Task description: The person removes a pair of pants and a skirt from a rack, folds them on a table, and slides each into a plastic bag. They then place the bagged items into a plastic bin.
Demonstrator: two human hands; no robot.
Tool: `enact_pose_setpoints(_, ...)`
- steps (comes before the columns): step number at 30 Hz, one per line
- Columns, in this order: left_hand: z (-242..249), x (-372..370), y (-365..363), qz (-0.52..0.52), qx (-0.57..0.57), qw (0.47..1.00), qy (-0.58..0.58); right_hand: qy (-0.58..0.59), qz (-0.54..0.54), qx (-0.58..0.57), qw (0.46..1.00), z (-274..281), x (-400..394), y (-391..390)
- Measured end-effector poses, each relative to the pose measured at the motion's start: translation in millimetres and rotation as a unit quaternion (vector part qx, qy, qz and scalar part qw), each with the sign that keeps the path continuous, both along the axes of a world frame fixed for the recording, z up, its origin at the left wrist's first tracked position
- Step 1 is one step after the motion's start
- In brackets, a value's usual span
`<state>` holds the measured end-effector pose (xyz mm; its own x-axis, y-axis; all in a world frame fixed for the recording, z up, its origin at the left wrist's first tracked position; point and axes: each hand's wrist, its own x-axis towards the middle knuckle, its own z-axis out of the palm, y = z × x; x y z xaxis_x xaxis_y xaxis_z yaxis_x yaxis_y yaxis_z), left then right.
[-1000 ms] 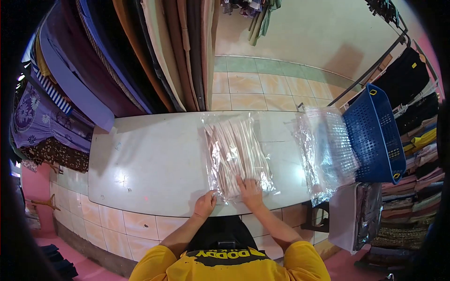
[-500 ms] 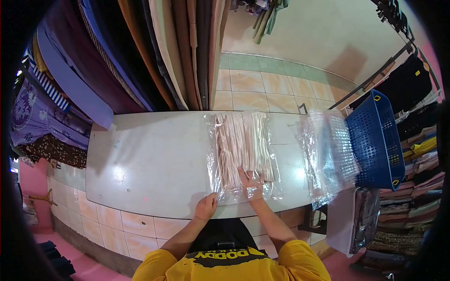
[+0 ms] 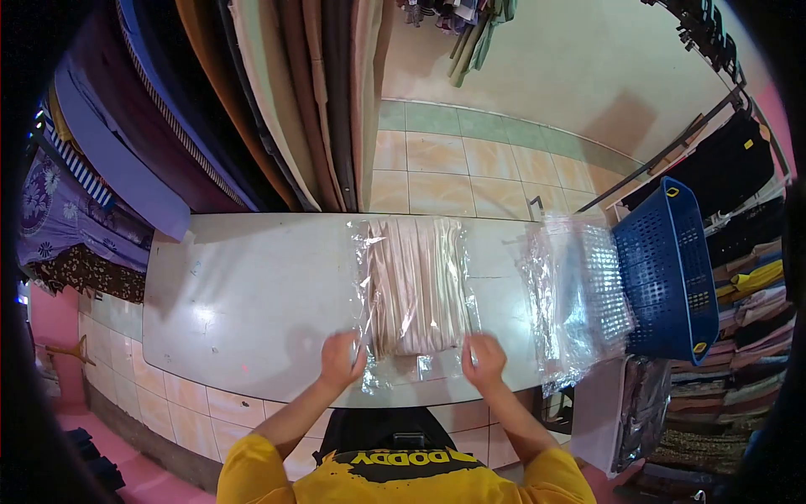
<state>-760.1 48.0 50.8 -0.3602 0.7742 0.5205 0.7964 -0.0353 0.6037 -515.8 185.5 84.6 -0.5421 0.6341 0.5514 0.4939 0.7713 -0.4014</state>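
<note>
A clear plastic bag (image 3: pixel 367 384) lies flat on the white table, with a folded, pleated pale pink satin garment (image 3: pixel 414 290) inside it. At the bag's lower left edge, my left hand (image 3: pixel 342 359) is closed on the plastic, slightly blurred. Opposite it, my right hand (image 3: pixel 484 359) pinches the lower right edge. The bag's near end, between my hands, extends past the folded cloth and looks crinkled.
The white table (image 3: pixel 243 294) has a stack of clear plastic bags (image 3: pixel 575 298) on its right, beside a blue perforated basket (image 3: pixel 667 277). Hanging clothes (image 3: pixel 277 101) line the far left edge. Folded clothes (image 3: pixel 730 361) are piled at right.
My right hand has gone from lying flat on the packed cloth to the bag's right edge. My left hand has moved slightly left and up along the bag's left side.
</note>
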Motion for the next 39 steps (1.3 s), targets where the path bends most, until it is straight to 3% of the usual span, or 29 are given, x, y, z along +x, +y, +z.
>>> enact_pose_setpoints(1,18.1,2.3,39.4,0.013,0.005,1.0,-0.024,-0.004,-0.023,-0.015,1.0,13.3,-25.5,21.3)
enact_pose_setpoints(2,28.4,6.6,74.0,0.017,-0.072,0.995,-0.068,-0.008,-0.031,-0.022,0.999,12.1,-49.7,42.3)
enact_pose_setpoints(3,32.9,14.0,110.1,0.037,-0.076,0.995,-0.044,0.0,-0.019,-0.07,0.997,9.4,-73.8,61.1)
enact_pose_setpoints(5,20.2,23.0,161.5,0.061,-0.077,0.995,-0.018,-0.023,-0.012,-0.09,0.996,-10.1,-119.2,92.8)
enact_pose_setpoints(7,-1.5,22.6,193.0,0.105,-0.16,0.981,0.041,-0.075,-0.024,-0.074,0.994,-30.3,-142.7,113.9)
enact_pose_setpoints(9,-12.7,14.1,193.0,0.103,-0.202,0.972,0.063,-0.176,-0.046,-0.102,0.978,-46.2,-147.1,125.4)
enact_pose_setpoints(10,-19.4,11.5,190.4,0.096,-0.244,0.961,0.083,-0.178,-0.043,-0.106,0.977,-55.0,-144.2,127.7)
enact_pose_setpoints(18,-16.7,5.0,183.2,0.07,-0.255,0.961,0.077,-0.15,-0.007,-0.135,0.979,-66.2,-134.3,134.4)
enact_pose_setpoints(21,-29.5,-23.8,138.9,0.132,-0.347,0.925,0.086,-0.191,-0.074,-0.164,0.965,-72.8,-100.1,148.6)
enact_pose_setpoints(24,-53.9,-54.7,69.9,0.17,-0.345,0.907,0.171,-0.169,-0.093,-0.157,0.969,-81.2,-31.3,153.6)
enact_pose_setpoints(26,-32.6,-57.8,30.3,0.058,-0.22,0.967,0.115,-0.151,-0.035,-0.13,0.979,-75.7,19.9,140.9)
enact_pose_setpoints(27,-44.1,-62.4,6.6,0.055,-0.224,0.967,0.112,-0.168,0.061,-0.114,0.977,-73.4,45.3,130.1)
enact_pose_setpoints(28,-61.0,-65.9,-18.7,-0.078,-0.232,0.94,0.239,-0.183,0.157,-0.097,0.966,-72.1,63.1,117.1)
enact_pose_setpoints(29,-70.5,-64.6,-33.3,-0.208,-0.23,0.881,0.358,-0.187,0.157,-0.1,0.965,-72.2,74.7,103.4)
enact_pose_setpoints(30,-65.6,-56.5,-31.6,-0.209,-0.231,0.882,0.354,-0.202,0.215,-0.069,0.953,-71.2,84.1,91.6)
enact_pose_setpoints(32,-54.6,-39.8,-21.6,-0.28,-0.09,0.881,0.37,-0.216,0.274,-0.037,0.937,-69.9,92.1,80.6)
enact_pose_setpoints(33,-48.6,-38.6,-16.5,-0.33,-0.12,0.837,0.42,-0.24,0.326,0.012,0.914,-69.2,90.2,76.2)
enact_pose_setpoints(35,-37.7,-35.5,-5.0,-0.331,-0.104,0.814,0.467,-0.301,0.374,0.099,0.872,-63.3,82.0,70.5)
enact_pose_setpoints(37,-37.5,-37.9,-5.5,-0.332,-0.087,0.786,0.515,-0.313,0.389,0.079,0.863,-62.8,84.6,74.6)
enact_pose_setpoints(39,-42.9,-43.8,-9.8,-0.371,-0.12,0.79,0.472,-0.326,0.403,0.06,0.853,-61.5,84.1,76.9)
